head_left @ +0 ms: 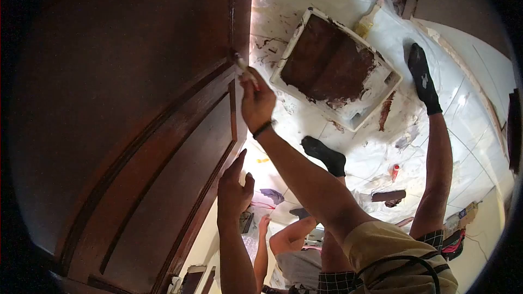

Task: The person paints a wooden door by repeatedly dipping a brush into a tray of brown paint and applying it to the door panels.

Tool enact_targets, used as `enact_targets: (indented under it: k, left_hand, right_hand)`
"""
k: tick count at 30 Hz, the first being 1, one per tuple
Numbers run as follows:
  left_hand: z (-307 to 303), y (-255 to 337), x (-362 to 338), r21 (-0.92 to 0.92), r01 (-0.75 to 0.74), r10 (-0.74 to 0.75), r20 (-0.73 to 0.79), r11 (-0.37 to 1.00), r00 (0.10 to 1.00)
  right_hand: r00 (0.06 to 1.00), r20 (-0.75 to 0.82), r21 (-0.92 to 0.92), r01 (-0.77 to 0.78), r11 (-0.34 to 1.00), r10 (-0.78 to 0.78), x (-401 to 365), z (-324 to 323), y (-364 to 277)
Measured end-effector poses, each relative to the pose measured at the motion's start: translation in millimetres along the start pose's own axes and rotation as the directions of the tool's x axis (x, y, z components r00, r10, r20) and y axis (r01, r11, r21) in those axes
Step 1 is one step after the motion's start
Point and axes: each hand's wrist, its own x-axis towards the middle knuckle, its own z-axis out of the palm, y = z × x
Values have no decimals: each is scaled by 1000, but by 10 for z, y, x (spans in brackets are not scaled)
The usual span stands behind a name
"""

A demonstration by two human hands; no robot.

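My right hand (259, 103), with a dark band at its wrist, is closed around a small paintbrush (240, 64). The brush is slightly blurred, and its dark tip is right at the raised moulding of a dark brown panelled door (136, 92). Lower down, my left hand (234, 189) is open beside the door's edge, index finger stretched out and thumb apart. To the right of my right hand, a white tray (298, 90) coated inside with dark brown paint lies on the floor.
Paint-smeared plastic sheeting (452, 87) covers the tiled floor. My feet in black socks (326, 155) stand near the tray. A red-capped tube (395, 172) and a dark roller-like piece (388, 196) lie farther down. Another person (297, 267) sits at the bottom, one arm raised.
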Motion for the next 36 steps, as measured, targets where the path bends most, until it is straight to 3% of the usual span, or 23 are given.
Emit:
enact_targets:
  k: [1, 3, 5, 6, 9, 10, 11, 13, 15, 16, 17, 18, 19, 21, 24, 25, 27, 28, 29, 30, 32, 35, 36]
  left_hand:
    - [-10, 3, -31, -2, 16, -16, 5, 1000, 1000]
    - [-32, 1, -49, 7, 79, -79, 72, 997, 994]
    - [-78, -17, -39, 43, 169, -174, 193, 985, 966]
    - [-102, 10, -62, 92, 193, -209, 204, 977, 957]
    - [-15, -33, -89, -18, 13, -13, 21, 1000, 1000]
    - [-15, -17, -89, -55, 29, -28, 19, 998, 999]
    - [-24, 6, -87, -63, 33, -32, 12, 997, 999]
    - [-55, 74, -83, -77, 41, -41, 0, 996, 999]
    - [-57, 72, -100, -57, 42, -42, 1, 997, 999]
    - [-48, 48, -122, -33, 38, -38, 6, 999, 999]
    - [-39, 13, -129, -11, 31, -31, 10, 999, 999]
    - [26, -178, -219, 79, 27, -36, 121, 997, 992]
    - [72, -231, -270, -6, 92, -91, 110, 996, 990]
    - [115, -276, -335, -175, 217, -202, 100, 960, 974]
    - [-7, 35, -243, -115, 72, -75, -22, 991, 997]
    - [-16, 28, -245, -120, 43, -52, -72, 992, 996]
    - [-62, -79, -309, -27, 20, -20, 1, 999, 1000]
    - [-72, -212, -361, 40, -30, 28, 51, 999, 998]
    - [-109, -168, -396, -39, 62, -60, 59, 997, 996]
    - [-146, -124, -430, -117, 154, -147, 67, 981, 987]
    - [-225, -17, -413, -111, 133, -128, 53, 985, 990]
    - [-318, 67, -422, -98, 117, -113, 38, 988, 993]
    - [-330, 86, -444, -94, 116, -113, 34, 989, 993]
  right_hand:
    - [999, 12, -26, 45, 999, -45, -9, 118, -10]
    - [986, 165, -277, 26, 961, 20, -295, 100, -270]
    - [957, 154, -111, 265, 958, -247, -636, -7, -420]
    - [953, 219, -8, 218, 976, -211, -771, -137, -484]
    - [984, 169, 102, 42, 994, -59, -701, -301, -332]
    - [995, 100, -46, -24, 999, 29, -518, -311, -498]
    - [1000, 21, 18, -5, 1000, 4, -333, -223, -237]
    - [1000, -20, -109, -11, 994, 9, -159, -21, -143]
    - [995, 103, -187, 27, 982, -8, -364, 156, -142]
    - [986, 96, -210, 151, 966, -133, -532, 180, -308]
    - [980, 140, -196, 168, 966, -142, -707, 129, -465]
    - [970, 157, -70, 199, 978, -186, -880, 61, -568]
    - [958, 172, 60, 223, 973, -230, -978, -5, -638]
    - [978, 195, 39, 73, 997, -79, -941, -192, -713]
    - [991, 85, 16, -102, 995, 100, -605, -142, -550]
    - [995, 88, -16, -38, 999, 39, -581, -55, -471]
    - [992, 128, -74, 16, 997, -6, -680, 133, -394]
    - [984, 135, -82, 131, 988, -119, -853, 212, -510]
    - [961, 145, -89, 248, 965, -234, -1037, 236, -705]
    - [953, 189, -59, 252, 966, -237, -1226, 172, -896]
    - [928, 274, 7, 260, 965, -252, -1483, 7, -1191]
    - [959, 212, -49, 202, 978, -187, -1424, -181, -930]
    - [974, 213, -168, -43, 985, 78, -1246, -225, -1091]
